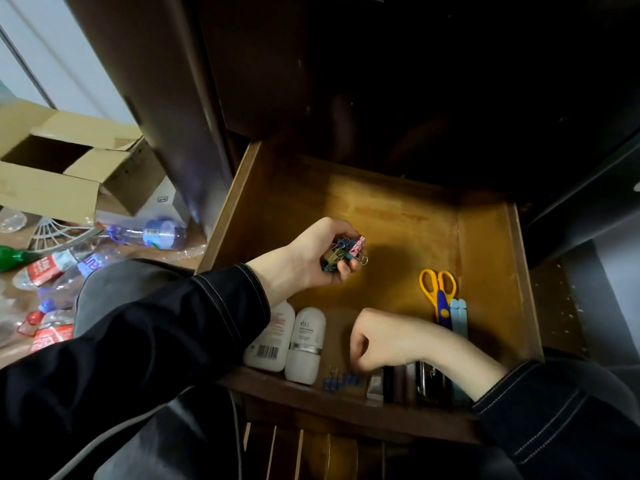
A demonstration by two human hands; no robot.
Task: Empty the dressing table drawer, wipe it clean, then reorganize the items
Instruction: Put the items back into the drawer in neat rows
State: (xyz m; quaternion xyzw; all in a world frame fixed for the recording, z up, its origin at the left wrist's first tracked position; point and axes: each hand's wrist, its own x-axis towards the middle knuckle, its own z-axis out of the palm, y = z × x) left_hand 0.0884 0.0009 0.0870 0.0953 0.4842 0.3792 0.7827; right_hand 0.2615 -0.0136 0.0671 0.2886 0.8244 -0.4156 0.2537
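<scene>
Open cardboard box [48, 197] beside plastic bottles [152, 233] on floor [173, 259]

Two bottles [287, 341] front-left in drawer [519, 271], scissors [438, 292] right

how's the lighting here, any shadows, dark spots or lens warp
Head view: light falls on the floor of the drawer, where the left hand holding binder clips casts a soft shadow to its right. Head view: the recess above the drawer is nearly black. Head view: the wide lens splays the drawer's sides, and the plastic bottles at far left look slightly smeared.
</scene>
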